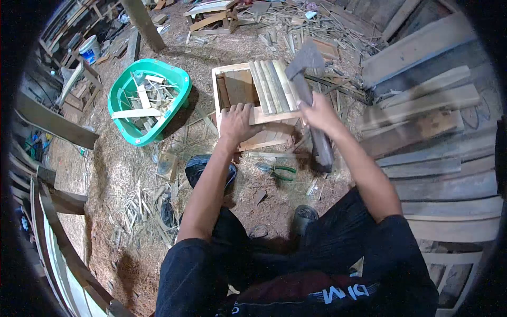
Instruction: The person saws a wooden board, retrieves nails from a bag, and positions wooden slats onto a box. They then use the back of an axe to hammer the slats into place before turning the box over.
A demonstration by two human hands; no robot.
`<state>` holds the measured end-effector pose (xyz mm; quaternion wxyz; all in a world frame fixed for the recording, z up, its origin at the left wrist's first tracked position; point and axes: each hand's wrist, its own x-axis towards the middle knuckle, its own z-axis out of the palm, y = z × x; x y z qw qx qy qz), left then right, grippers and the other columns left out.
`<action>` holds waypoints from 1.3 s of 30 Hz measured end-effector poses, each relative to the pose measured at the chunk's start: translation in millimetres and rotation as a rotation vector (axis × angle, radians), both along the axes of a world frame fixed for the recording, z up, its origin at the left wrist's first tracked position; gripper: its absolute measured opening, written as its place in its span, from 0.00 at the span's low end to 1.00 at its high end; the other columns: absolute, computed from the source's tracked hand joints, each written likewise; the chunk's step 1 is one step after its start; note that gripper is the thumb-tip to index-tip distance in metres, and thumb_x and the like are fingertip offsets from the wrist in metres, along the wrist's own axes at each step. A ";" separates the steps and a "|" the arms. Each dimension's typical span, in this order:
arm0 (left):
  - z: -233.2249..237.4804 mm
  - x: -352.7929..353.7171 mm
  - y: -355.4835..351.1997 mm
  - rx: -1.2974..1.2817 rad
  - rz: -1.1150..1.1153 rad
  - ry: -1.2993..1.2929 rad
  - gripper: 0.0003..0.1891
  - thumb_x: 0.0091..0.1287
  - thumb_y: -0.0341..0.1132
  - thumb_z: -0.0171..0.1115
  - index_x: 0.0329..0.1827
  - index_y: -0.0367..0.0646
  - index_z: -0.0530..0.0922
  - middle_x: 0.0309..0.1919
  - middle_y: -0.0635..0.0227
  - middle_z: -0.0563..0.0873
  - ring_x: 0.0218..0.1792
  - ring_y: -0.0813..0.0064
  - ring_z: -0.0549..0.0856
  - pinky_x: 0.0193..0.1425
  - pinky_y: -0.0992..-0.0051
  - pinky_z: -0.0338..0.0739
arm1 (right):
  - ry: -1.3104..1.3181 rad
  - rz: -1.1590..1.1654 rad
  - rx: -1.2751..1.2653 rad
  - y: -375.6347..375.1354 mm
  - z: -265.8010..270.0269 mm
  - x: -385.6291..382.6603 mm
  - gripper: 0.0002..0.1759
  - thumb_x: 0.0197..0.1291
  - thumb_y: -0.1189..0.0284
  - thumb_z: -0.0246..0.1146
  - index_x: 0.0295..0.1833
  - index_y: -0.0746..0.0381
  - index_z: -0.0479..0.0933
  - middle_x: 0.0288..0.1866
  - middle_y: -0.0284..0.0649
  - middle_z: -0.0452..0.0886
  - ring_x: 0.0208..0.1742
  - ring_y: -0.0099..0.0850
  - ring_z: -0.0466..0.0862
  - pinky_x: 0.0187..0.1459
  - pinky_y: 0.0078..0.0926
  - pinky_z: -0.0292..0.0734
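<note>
A wooden box frame (231,68) stands before me, with several rounded wooden slats (273,87) side by side across the right part of its top. The left part of the top is uncovered and shows the inside. My left hand (237,124) grips the box's near edge at the left, fingers hooked over the rim. My right hand (320,113) is closed round the dark handle of a hatchet (307,57), its broad blade up and away from me by the right end of the slats. The handle's lower end reaches down toward the ground.
Green-handled pliers (277,170) lie on the shaving-covered ground between the box and my feet. At the left sits a green basin (117,100) with wood scraps. Long planks (417,111) line the right side. A post (142,24) and a small wooden stool (211,18) stand farther back.
</note>
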<state>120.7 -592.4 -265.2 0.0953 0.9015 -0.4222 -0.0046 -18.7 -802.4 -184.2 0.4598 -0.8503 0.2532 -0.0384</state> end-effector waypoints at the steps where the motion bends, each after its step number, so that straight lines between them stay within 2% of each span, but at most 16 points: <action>1: -1.3 0.6 1.6 -0.026 -0.016 0.010 0.47 0.53 0.72 0.66 0.68 0.47 0.71 0.58 0.57 0.80 0.62 0.56 0.78 0.64 0.51 0.69 | -0.059 -0.024 -0.081 -14.5 -12.5 3.0 0.18 0.65 0.66 0.62 0.51 0.71 0.77 0.37 0.53 0.84 0.36 0.44 0.85 0.42 0.42 0.78; 3: 6.5 1.3 4.7 -0.098 -0.045 0.088 0.45 0.57 0.71 0.64 0.69 0.46 0.71 0.62 0.54 0.79 0.67 0.54 0.75 0.68 0.47 0.65 | -0.183 -0.068 -0.251 -45.8 -55.9 12.9 0.11 0.66 0.71 0.62 0.45 0.69 0.78 0.27 0.41 0.82 0.23 0.28 0.81 0.26 0.31 0.76; 6: -28.0 27.1 7.6 -0.406 -0.138 -0.046 0.41 0.60 0.68 0.62 0.66 0.45 0.74 0.60 0.54 0.79 0.68 0.53 0.73 0.68 0.44 0.64 | 0.005 -0.121 -0.224 -59.3 -67.3 10.5 0.11 0.64 0.71 0.62 0.45 0.70 0.80 0.28 0.41 0.83 0.24 0.28 0.81 0.27 0.31 0.77; 7: -19.6 28.8 9.3 -0.441 -0.086 -0.099 0.36 0.64 0.63 0.63 0.64 0.43 0.76 0.61 0.53 0.79 0.68 0.53 0.74 0.69 0.49 0.66 | 0.081 -0.155 -0.069 -45.4 -42.2 3.3 0.12 0.62 0.69 0.63 0.42 0.69 0.81 0.28 0.43 0.83 0.28 0.31 0.83 0.31 0.33 0.78; 10: 7.6 38.2 19.2 -0.442 0.287 -0.040 0.33 0.65 0.58 0.65 0.63 0.41 0.77 0.63 0.50 0.78 0.68 0.52 0.74 0.69 0.56 0.69 | 0.117 -0.238 -0.211 -45.0 -44.3 9.5 0.15 0.59 0.67 0.65 0.42 0.70 0.81 0.31 0.47 0.84 0.34 0.37 0.85 0.37 0.38 0.78; 11: 1.7 38.8 20.6 -0.545 0.455 -0.104 0.31 0.65 0.54 0.67 0.61 0.37 0.78 0.60 0.47 0.81 0.65 0.54 0.78 0.66 0.61 0.72 | 0.118 -0.244 -0.136 -44.4 -45.6 11.0 0.18 0.57 0.67 0.66 0.44 0.72 0.81 0.35 0.51 0.84 0.38 0.39 0.85 0.40 0.39 0.78; 15: -32.3 56.1 34.9 -0.602 0.512 0.767 0.32 0.65 0.52 0.63 0.50 0.23 0.80 0.47 0.42 0.86 0.46 0.55 0.86 0.49 0.59 0.80 | 0.071 -0.273 0.057 -35.4 -64.2 16.8 0.24 0.55 0.66 0.67 0.48 0.78 0.79 0.45 0.58 0.84 0.45 0.43 0.86 0.45 0.41 0.78; 19: -38.7 56.4 30.4 -0.748 0.738 0.894 0.25 0.65 0.43 0.57 0.45 0.21 0.81 0.37 0.48 0.87 0.39 0.60 0.87 0.42 0.61 0.80 | 0.101 -0.201 -0.042 -30.6 -58.9 20.0 0.26 0.55 0.66 0.67 0.51 0.78 0.78 0.47 0.60 0.84 0.47 0.44 0.86 0.48 0.41 0.78; 23: -42.3 45.1 31.0 -0.734 0.784 0.756 0.24 0.65 0.41 0.58 0.45 0.19 0.80 0.36 0.49 0.87 0.37 0.63 0.86 0.41 0.62 0.79 | 0.018 -0.194 -0.170 -26.9 -55.8 32.9 0.23 0.57 0.63 0.66 0.49 0.73 0.80 0.45 0.57 0.86 0.46 0.44 0.87 0.47 0.41 0.79; 26: -62.1 34.8 31.2 -1.050 0.886 0.807 0.23 0.65 0.39 0.59 0.45 0.19 0.80 0.36 0.48 0.87 0.38 0.65 0.85 0.42 0.62 0.78 | -0.055 -0.248 -0.173 -32.0 -59.4 44.4 0.23 0.58 0.61 0.66 0.48 0.71 0.81 0.45 0.56 0.86 0.47 0.45 0.87 0.48 0.42 0.79; 28: -42.0 16.8 28.3 -0.998 0.993 0.829 0.22 0.64 0.37 0.57 0.50 0.22 0.80 0.42 0.47 0.87 0.42 0.63 0.86 0.47 0.61 0.79 | -0.126 -0.317 -0.092 -34.7 -75.9 63.9 0.24 0.59 0.59 0.66 0.48 0.71 0.81 0.46 0.56 0.86 0.49 0.46 0.86 0.49 0.43 0.78; 30: -102.4 38.5 23.2 -0.988 1.035 0.745 0.21 0.64 0.37 0.55 0.48 0.24 0.81 0.42 0.47 0.86 0.42 0.63 0.86 0.47 0.61 0.79 | -0.092 -0.304 -0.098 -29.6 -66.4 63.6 0.23 0.59 0.60 0.66 0.48 0.71 0.81 0.47 0.58 0.85 0.50 0.49 0.86 0.50 0.45 0.78; 31: -91.4 23.1 19.1 -0.913 1.033 0.740 0.23 0.65 0.38 0.53 0.52 0.23 0.77 0.43 0.43 0.85 0.43 0.57 0.86 0.51 0.59 0.79 | -0.068 -0.304 -0.103 -27.8 -63.1 58.1 0.23 0.59 0.60 0.65 0.48 0.71 0.81 0.48 0.59 0.85 0.51 0.50 0.85 0.51 0.46 0.78; 35: -60.2 -5.3 21.9 -1.080 0.914 1.122 0.31 0.65 0.36 0.53 0.66 0.20 0.62 0.55 0.36 0.79 0.55 0.43 0.83 0.59 0.55 0.77 | -0.070 -0.126 -0.426 -26.6 -68.0 48.6 0.21 0.59 0.64 0.65 0.49 0.73 0.79 0.46 0.62 0.83 0.51 0.56 0.84 0.51 0.49 0.78; 38: -95.6 21.3 25.5 -0.976 0.662 0.416 0.31 0.67 0.38 0.57 0.66 0.21 0.62 0.58 0.36 0.77 0.55 0.44 0.83 0.59 0.55 0.76 | -0.198 -0.044 -0.511 -31.4 -88.8 47.6 0.22 0.59 0.67 0.66 0.51 0.74 0.77 0.45 0.63 0.82 0.51 0.58 0.83 0.53 0.51 0.78; 39: -83.6 22.2 25.3 -0.843 0.679 0.045 0.31 0.67 0.39 0.58 0.66 0.23 0.64 0.58 0.37 0.78 0.55 0.44 0.83 0.59 0.55 0.76 | -0.192 -0.055 -0.514 -28.7 -89.1 47.1 0.22 0.59 0.68 0.66 0.52 0.74 0.76 0.45 0.63 0.82 0.51 0.58 0.83 0.54 0.51 0.77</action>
